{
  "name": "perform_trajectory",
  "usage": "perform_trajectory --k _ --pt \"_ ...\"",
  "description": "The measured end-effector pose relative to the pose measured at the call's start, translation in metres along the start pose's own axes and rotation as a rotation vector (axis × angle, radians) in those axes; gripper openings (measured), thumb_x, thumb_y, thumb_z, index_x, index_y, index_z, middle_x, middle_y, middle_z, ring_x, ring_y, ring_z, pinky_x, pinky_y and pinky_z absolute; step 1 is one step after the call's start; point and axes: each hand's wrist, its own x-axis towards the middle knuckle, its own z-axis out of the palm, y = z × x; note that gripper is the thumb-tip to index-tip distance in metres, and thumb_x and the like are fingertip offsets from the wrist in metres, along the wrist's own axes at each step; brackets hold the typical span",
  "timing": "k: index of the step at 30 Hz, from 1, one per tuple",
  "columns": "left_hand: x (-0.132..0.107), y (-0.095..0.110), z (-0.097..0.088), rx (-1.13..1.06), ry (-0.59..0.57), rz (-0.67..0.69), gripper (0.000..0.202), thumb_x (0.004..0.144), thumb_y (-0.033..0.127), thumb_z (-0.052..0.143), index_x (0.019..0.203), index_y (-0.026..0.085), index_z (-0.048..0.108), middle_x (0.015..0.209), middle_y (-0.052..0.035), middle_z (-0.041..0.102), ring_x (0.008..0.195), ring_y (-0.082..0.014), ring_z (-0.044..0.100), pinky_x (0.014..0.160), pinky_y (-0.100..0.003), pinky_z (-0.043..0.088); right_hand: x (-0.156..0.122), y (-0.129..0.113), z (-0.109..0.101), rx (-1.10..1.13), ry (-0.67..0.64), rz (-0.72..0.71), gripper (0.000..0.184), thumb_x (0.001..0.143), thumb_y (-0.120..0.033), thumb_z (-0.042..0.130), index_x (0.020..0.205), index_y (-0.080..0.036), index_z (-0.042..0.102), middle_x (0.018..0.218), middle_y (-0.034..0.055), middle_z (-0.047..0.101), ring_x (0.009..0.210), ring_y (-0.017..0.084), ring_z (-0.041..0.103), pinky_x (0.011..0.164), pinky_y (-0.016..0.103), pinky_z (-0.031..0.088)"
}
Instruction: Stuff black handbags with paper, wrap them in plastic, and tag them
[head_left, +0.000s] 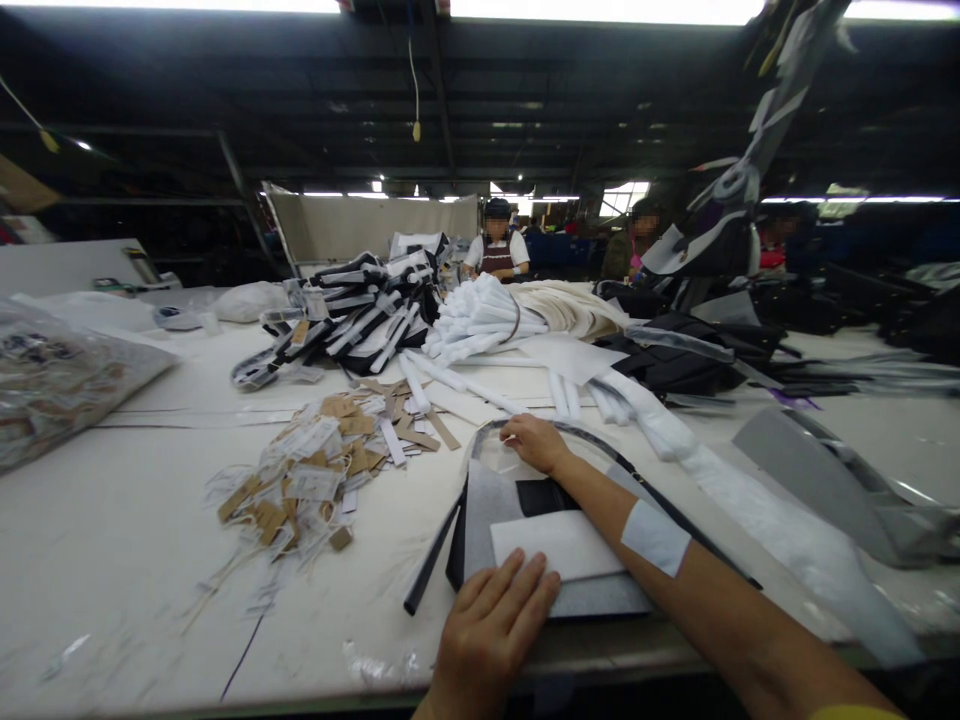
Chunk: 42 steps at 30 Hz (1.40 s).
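Note:
My left hand [491, 620] lies flat, fingers stretched out, on the near end of a grey and black bag [517, 520] inside clear plastic wrap, touching a white card [559, 545] on it. My right hand [532, 442] reaches across to the bag's far end, fingers curled down on the clear plastic there; what they pinch is hidden. A white patch [655, 536] sticks on my right forearm. A black strap [431, 560] runs along the bag's left side.
A heap of brown and white paper tags [315, 475] lies left of the bag. Behind are white rolled pieces [480, 320], black-and-white straps [352, 315], black bags [675, 355] and a clear sack of tags [52, 380]. People sit at the table's far end.

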Motion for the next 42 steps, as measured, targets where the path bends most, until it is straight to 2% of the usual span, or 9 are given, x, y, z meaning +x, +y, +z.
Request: perform_trajectory --k 6,12,19,24,26,29,32,36,42 --pt "0.0 0.0 -0.001 0.002 -0.003 -0.007 0.034 0.103 0.015 0.041 0.121 0.024 0.067 0.122 0.0024 0.071 0.112 -0.0141 0.066 0.094 -0.024 0.047 -0.002 -0.001 0.001 -0.017 -0.013 0.126 0.039 0.075 -0.021 0.078 0.11 -0.025 0.062 0.104 0.0015 0.069 0.096 0.02 0.062 0.075 0.027 0.042" --pt "0.001 0.001 -0.002 -0.008 -0.005 -0.007 0.034 0.103 0.015 0.041 0.123 0.024 0.067 0.121 0.0014 0.072 0.114 -0.0139 0.066 0.093 -0.024 0.048 -0.002 0.0 0.002 -0.007 -0.035 0.151 0.018 0.079 -0.017 0.07 0.094 -0.022 0.064 0.096 0.0015 0.07 0.089 0.018 0.062 0.074 0.026 0.039" --pt "0.001 0.001 -0.001 -0.005 0.007 -0.019 0.034 0.103 0.016 0.04 0.12 0.025 0.068 0.121 0.0052 0.071 0.111 -0.014 0.067 0.091 -0.025 0.048 -0.001 -0.005 0.003 0.038 -0.093 0.047 0.019 0.075 -0.009 0.063 0.088 -0.02 0.072 0.097 0.0055 0.071 0.091 0.02 0.062 0.08 0.027 0.042" --pt "0.002 0.001 -0.001 0.001 0.018 -0.016 0.035 0.104 0.015 0.039 0.119 0.025 0.069 0.121 0.0054 0.071 0.109 -0.0139 0.068 0.091 -0.025 0.048 -0.001 -0.004 -0.001 0.157 -0.144 0.059 0.008 0.074 -0.023 0.071 0.078 -0.019 0.076 0.08 0.0042 0.074 0.081 0.022 0.065 0.075 0.027 0.045" --pt "0.002 0.0 -0.001 0.001 0.006 -0.009 0.036 0.104 0.015 0.038 0.12 0.024 0.068 0.122 0.0048 0.07 0.11 -0.0139 0.068 0.091 -0.024 0.048 -0.001 -0.002 -0.005 0.234 -0.162 0.072 0.019 0.08 -0.038 0.07 0.078 -0.02 0.077 0.076 0.0026 0.074 0.079 0.021 0.067 0.073 0.026 0.047" --pt "0.002 0.0 -0.002 -0.003 0.003 -0.008 0.035 0.103 0.015 0.039 0.121 0.024 0.068 0.122 0.0033 0.071 0.112 -0.0139 0.067 0.093 -0.024 0.048 0.0 0.0 -0.006 0.338 -0.171 0.13 0.043 0.092 -0.052 0.053 0.083 -0.018 0.077 0.075 0.0043 0.074 0.071 0.018 0.069 0.068 0.025 0.05" --pt "0.001 0.0 -0.002 -0.006 -0.007 -0.015 0.035 0.103 0.015 0.039 0.122 0.024 0.067 0.122 0.003 0.071 0.113 -0.014 0.066 0.093 -0.024 0.048 0.002 0.002 0.0 0.368 -0.158 0.191 0.035 0.096 -0.039 0.051 0.087 -0.015 0.075 0.072 0.0048 0.074 0.066 0.016 0.069 0.066 0.024 0.051" --pt "0.002 0.0 -0.002 -0.004 -0.011 -0.011 0.037 0.104 0.014 0.037 0.122 0.025 0.067 0.123 0.0044 0.07 0.112 -0.0138 0.067 0.092 -0.025 0.048 0.002 0.0 0.01 0.302 -0.131 0.222 0.011 0.084 -0.016 0.063 0.091 -0.016 0.072 0.072 0.0013 0.072 0.072 0.015 0.068 0.072 0.023 0.049" --pt "0.0 0.001 0.0 -0.006 -0.015 -0.012 0.034 0.103 0.015 0.04 0.122 0.024 0.067 0.123 0.0025 0.07 0.114 -0.0145 0.066 0.093 -0.025 0.047 0.003 -0.003 0.013 0.139 -0.104 0.261 0.032 0.073 -0.02 0.078 0.102 -0.015 0.066 0.09 0.0063 0.071 0.084 0.02 0.065 0.074 0.027 0.045"
